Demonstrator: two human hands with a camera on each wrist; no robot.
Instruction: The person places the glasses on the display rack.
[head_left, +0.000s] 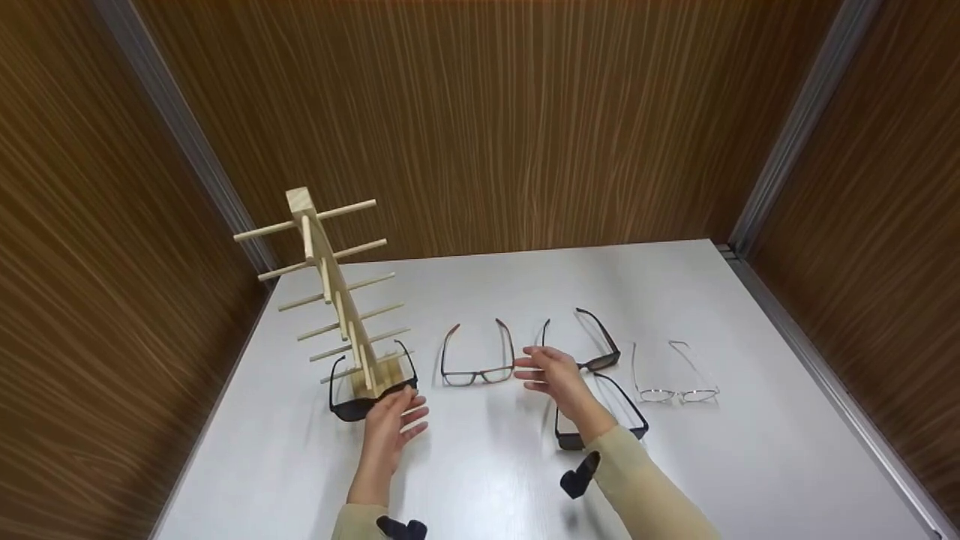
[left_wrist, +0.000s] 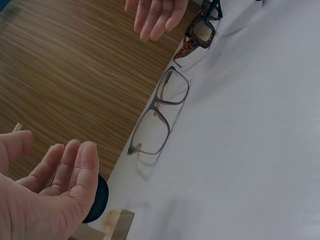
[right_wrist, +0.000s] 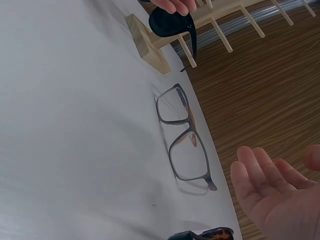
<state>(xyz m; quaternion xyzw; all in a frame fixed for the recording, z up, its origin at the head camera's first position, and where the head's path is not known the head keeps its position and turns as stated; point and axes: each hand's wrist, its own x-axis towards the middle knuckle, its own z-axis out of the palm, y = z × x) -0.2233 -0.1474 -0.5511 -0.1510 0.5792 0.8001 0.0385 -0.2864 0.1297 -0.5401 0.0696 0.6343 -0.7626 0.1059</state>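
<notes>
Black sunglasses (head_left: pixel 352 409) hang low on a wooden peg stand (head_left: pixel 330 262), lenses facing me and arms reaching back along the post. My left hand (head_left: pixel 394 420) is right at their right lens, its fingers loosely extended; in the right wrist view its fingertips overlap the top of the dark lens (right_wrist: pixel 167 22). My right hand (head_left: pixel 555 379) hovers with relaxed, spread fingers and holds nothing. Just left of it lie clear glasses (left_wrist: pixel 150 132) with a grey front and brown arm tips. Behind it, partly hidden, are tortoiseshell-patterned sunglasses (left_wrist: pixel 202 31).
Under my right forearm lie black-framed dark glasses (head_left: pixel 571 442), partly covered. Thin silver-framed glasses (head_left: pixel 657 395) rest farther right on the white table (head_left: pixel 480 300). Several bare pegs stick out above the sunglasses on the stand. Wood-grain panels (head_left: pixel 495 127) enclose the back and sides.
</notes>
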